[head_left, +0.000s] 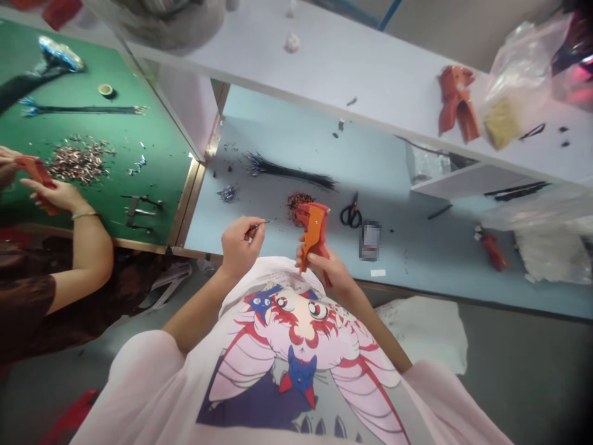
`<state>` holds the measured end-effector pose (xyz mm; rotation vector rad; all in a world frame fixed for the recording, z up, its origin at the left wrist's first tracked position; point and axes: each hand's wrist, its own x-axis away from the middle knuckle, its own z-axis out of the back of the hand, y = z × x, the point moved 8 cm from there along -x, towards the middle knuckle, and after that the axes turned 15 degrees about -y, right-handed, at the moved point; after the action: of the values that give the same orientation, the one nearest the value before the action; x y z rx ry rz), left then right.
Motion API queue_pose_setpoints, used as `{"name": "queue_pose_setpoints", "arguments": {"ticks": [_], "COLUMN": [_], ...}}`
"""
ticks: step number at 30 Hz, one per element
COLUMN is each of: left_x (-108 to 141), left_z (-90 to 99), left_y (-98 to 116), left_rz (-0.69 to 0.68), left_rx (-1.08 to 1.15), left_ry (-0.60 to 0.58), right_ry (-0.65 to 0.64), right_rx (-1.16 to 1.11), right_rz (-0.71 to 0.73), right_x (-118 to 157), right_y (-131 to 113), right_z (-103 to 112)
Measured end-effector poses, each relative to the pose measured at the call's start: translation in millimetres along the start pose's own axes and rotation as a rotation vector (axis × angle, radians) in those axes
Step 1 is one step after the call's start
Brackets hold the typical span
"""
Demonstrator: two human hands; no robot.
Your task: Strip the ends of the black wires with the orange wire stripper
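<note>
My left hand (243,244) pinches a thin dark wire (264,223), whose end points right over the blue table. In my right hand (328,264) is an orange and red wire stripper (314,232), gripped by its handles with the jaws facing away from me. The wire's tip and the tool are apart. Behind the stripper lies a heap of small copper-coloured pieces (296,201). A bundle of black wires (296,172) rests farther back. Left of the heap is a small pile of blue and silver bits (227,193).
Black-handled scissors (351,215) and a blurred-out rectangular object (370,241) lie to the right. A shelf (333,80) overhangs the back, holding another red wire stripper (458,104). At left, a co-worker's hand (60,194) holds a red tool over a green table (152,139).
</note>
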<state>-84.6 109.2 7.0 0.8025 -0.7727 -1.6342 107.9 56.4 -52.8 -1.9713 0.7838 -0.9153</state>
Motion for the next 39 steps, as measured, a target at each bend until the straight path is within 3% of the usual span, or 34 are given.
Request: {"name": "queue_pose_setpoints", "arguments": {"ticks": [4, 6, 10, 16, 20, 24, 25, 27, 30, 33, 39], "left_x": [0.9, 2.5, 4.7, 3.5, 4.1, 9.2, 10.3, 11.4, 10.6, 9.7, 14.3], "left_z": [5.5, 7.5, 8.8, 10.7, 6.3, 3.6, 3.1, 1.6, -1.3, -5.1, -16.4], "left_y": [-4.3, -5.5, -7.2, -1.5, 5.2, 14.8, 18.0, 24.7, 33.0, 39.6, 45.3], "left_rz": [-0.031, -0.046, -0.061, -0.097, -0.147, -0.245, -0.273, -0.323, -0.373, -0.409, -0.417], "left_rx": [-0.055, -0.085, -0.112, -0.145, -0.249, -0.356, -0.376, -0.412, -0.452, -0.477, -0.511], "left_ry": [0.055, 0.072, 0.081, 0.100, 0.039, 0.030, 0.032, 0.029, 0.011, -0.018, -0.085], "right_ry": [0.219, 0.124, -0.033, -0.084, -0.059, 0.062, 0.108, 0.196, 0.164, 0.173, 0.247], "right_rx": [0.862, 1.270, 1.448, 1.497, 1.449, 1.347, 1.294, 1.076, 0.991, 1.121, 1.383], "right_rz": [-0.203, -0.402, -0.514, -0.447, -0.327, -0.169, -0.095, 0.191, 0.384, 0.392, 0.412], "right_x": [-14.2, -23.9, -39.4, -79.4, -97.0, -84.7, -77.0, -56.1, -33.8, -27.2, -30.3], "right_y": [25.5, 52.3, 89.2, 94.7, 74.2, 21.8, 3.0, -40.9, -79.7, -90.4, -79.1], "right_z": [52.5, 64.6, 69.1, 46.8, 31.3, 19.5, 16.1, 6.9, -11.8, -25.4, -44.0]}}
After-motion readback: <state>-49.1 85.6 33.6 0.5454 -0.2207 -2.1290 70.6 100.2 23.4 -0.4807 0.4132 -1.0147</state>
